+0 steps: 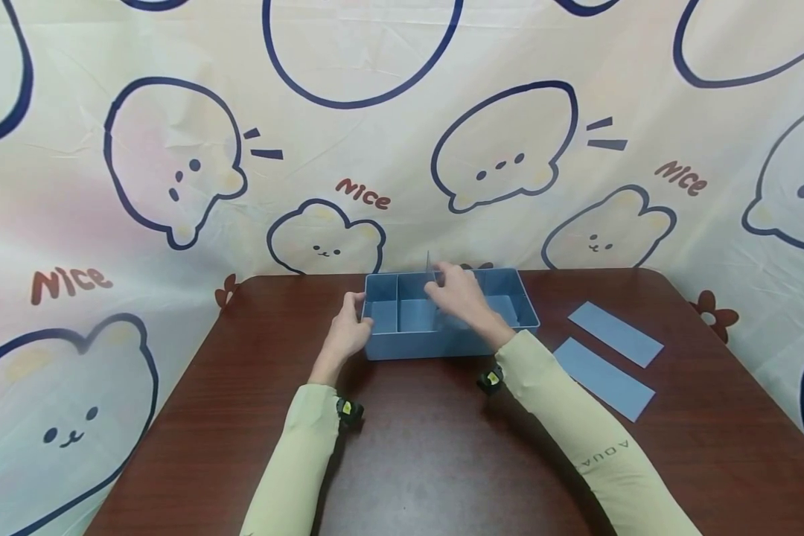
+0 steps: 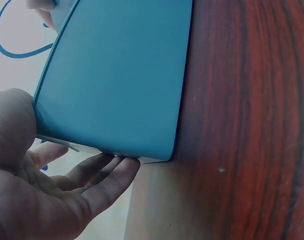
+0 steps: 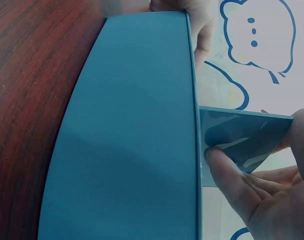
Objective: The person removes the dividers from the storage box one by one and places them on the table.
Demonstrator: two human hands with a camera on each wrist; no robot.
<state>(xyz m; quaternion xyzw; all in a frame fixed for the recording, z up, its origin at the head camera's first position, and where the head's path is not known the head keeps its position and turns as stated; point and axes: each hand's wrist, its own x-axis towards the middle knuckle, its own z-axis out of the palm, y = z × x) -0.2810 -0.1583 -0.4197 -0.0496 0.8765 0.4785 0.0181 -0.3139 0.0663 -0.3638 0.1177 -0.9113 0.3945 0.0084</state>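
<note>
Left hand (image 1: 347, 331) curls round the left end of the blue box (image 1: 429, 345) on the table (image 1: 415, 454), likely steadying it; right hand (image 1: 461, 294) pinches a thin panel (image 3: 232, 127), presumably for upright control; lower-edge seating unclear.

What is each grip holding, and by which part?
Left grip: the box, by its left end. Right grip: a panel, by the part standing above the box.
</note>
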